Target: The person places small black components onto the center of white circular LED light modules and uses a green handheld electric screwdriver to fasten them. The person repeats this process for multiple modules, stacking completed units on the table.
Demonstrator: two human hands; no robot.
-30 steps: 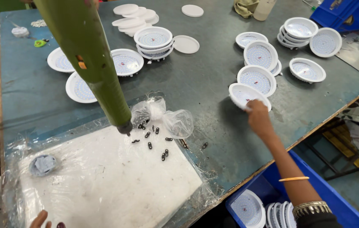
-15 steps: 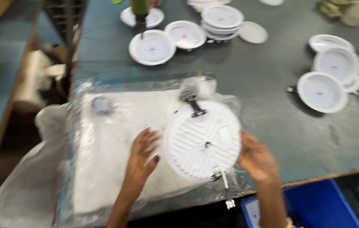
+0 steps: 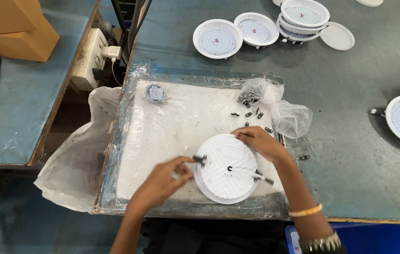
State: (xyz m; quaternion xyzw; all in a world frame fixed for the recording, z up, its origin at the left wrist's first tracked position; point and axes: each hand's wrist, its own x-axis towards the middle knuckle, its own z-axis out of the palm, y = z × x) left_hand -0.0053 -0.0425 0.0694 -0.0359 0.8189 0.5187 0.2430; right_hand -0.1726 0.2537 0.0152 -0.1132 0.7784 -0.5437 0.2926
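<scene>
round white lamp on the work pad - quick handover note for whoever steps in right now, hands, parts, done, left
Left hand: fingertips pinch a small dark clip at the left rim of the round white lamp.
Right hand: rests on the lamp's upper right rim, steadying it.
The lamp lies back side up on the plastic-wrapped pad. Loose black clips and a clear bag sit above it.
Done: a clip already sits on the right rim.
Left: the left clip looks not yet seated. More lamps wait on the table.

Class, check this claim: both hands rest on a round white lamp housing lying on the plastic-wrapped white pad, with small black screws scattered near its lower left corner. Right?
Not quite. The head view shows the black screws near the pad's upper right, beside the clear bags. The left hand and right hand do rest on the lamp housing.
</scene>
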